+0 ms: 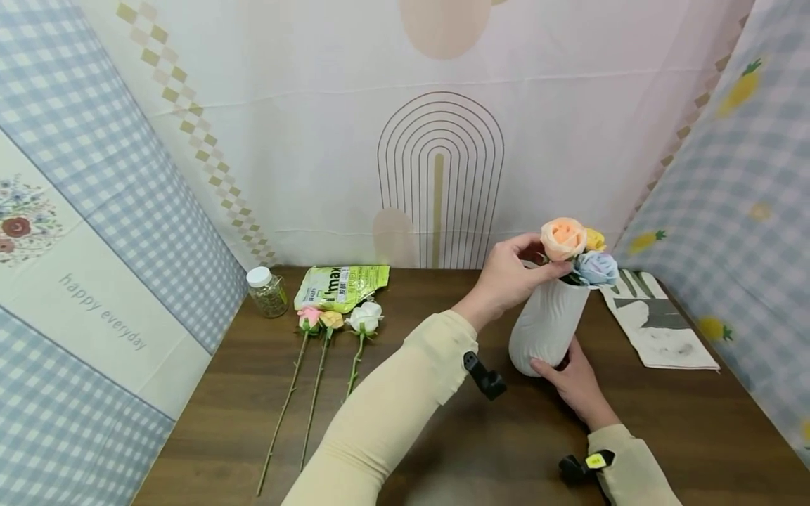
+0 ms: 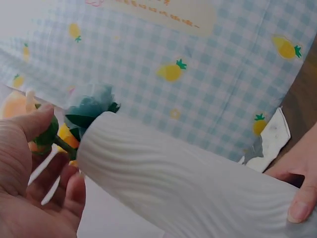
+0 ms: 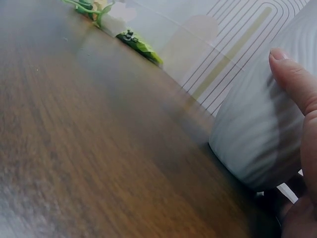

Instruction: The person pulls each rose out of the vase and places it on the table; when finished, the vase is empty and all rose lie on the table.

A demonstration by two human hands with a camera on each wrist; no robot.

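A white ribbed vase [image 1: 549,327] leans slightly at the right of the table, holding a yellow flower [image 1: 595,240] and a pale blue rose [image 1: 598,268]. At its mouth, my left hand [image 1: 503,279] holds a peach rose [image 1: 563,237] just under the bloom. The left wrist view shows the thumb against the green base [image 2: 47,135] of that rose and its stem running to the vase rim. Low on the vase, my right hand [image 1: 577,385] grips the side near the bottom; its thumb [image 3: 292,79] presses the ribbed wall.
Pink [image 1: 309,318], yellow [image 1: 331,320] and white [image 1: 365,318] roses lie on the left of the brown table [image 1: 215,393]. Behind them are a green packet [image 1: 342,287] and a white-lidded jar [image 1: 268,294]. A printed cloth [image 1: 664,327] lies at the right edge.
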